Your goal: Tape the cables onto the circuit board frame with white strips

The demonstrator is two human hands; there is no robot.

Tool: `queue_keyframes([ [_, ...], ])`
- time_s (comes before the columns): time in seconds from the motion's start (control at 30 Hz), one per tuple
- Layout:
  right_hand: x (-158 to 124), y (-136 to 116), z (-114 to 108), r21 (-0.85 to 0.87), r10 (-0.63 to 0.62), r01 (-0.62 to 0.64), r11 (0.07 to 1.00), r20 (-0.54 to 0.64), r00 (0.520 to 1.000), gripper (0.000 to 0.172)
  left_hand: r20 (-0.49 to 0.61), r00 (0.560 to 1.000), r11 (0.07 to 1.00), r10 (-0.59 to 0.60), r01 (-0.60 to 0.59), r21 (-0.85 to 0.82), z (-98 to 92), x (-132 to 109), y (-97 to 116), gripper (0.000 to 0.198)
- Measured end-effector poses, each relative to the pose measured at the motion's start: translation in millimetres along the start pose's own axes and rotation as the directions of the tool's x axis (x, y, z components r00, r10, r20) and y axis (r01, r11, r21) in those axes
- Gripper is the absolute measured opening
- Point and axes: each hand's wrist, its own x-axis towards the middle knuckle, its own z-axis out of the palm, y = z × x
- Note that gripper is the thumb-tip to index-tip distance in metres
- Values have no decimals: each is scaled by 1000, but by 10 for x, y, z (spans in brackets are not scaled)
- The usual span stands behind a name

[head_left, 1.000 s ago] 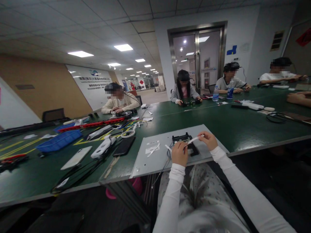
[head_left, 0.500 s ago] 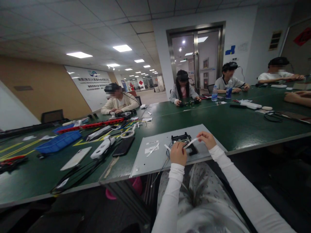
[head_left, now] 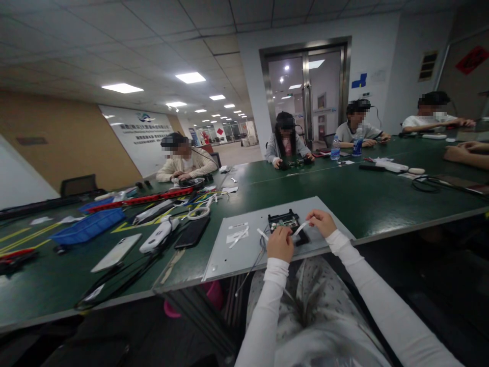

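Though curved, strip (head_left: 301, 229) in pinched fingertips (head_left: 310, 218)

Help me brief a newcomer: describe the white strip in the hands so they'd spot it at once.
On the green table, find the grey panel at the near edge. By the black frame, a narrow white strip spans from the left hand to the right hand. Unlike the loose strip lying further left, this one is held in fingers.
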Motion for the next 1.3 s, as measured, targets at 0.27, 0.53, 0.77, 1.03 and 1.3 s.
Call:
queue_keyframes([
  [0.27,5,17,-7,-43,0,-2,999,-32,999,15,43,999,1000,-1,1,9,-4,1,8,20],
  [0.53,-5,11,-7,-103,-18,14,995,-39,999,15,113,993,999,30,-33,24,41,7,-66,18],
  [0.77,1,47,5,-189,-83,70,980,-64,994,13,123,991,998,48,-52,28,81,4,-107,18],
  [1.03,-13,-1,29,-292,-154,129,948,-65,986,15,116,991,997,72,-76,31,102,6,-138,19],
  [1.3,-19,10,49,-297,-162,147,944,-28,986,16,134,990,998,40,-45,33,70,6,-102,20],
])
